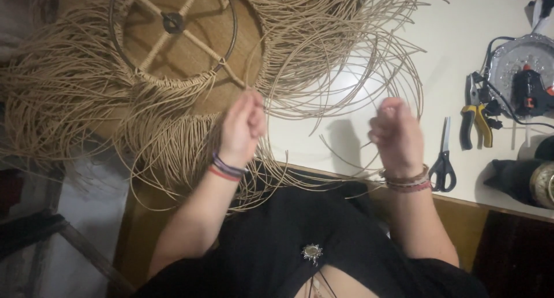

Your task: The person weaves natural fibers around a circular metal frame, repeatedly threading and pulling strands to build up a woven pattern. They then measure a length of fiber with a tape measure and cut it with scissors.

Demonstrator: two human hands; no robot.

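A round metal frame [231,21] with wrapped spokes lies on the table at the upper left, with many long tan rattan strands [75,96] hanging off its rim. My left hand [242,127] is raised in front of the frame's lower edge, fingers closed on a thin strand. My right hand [395,136] is held up over the white table [456,49], closed in a fist on the loose strands that arc across there. Both wrists wear bracelets.
Black-handled scissors [443,162] lie just right of my right hand. Yellow-handled pliers [476,122] and a black glue gun [528,93] on a silver tray [539,49] sit at the right. A dark bottle [525,182] lies near the table's front edge.
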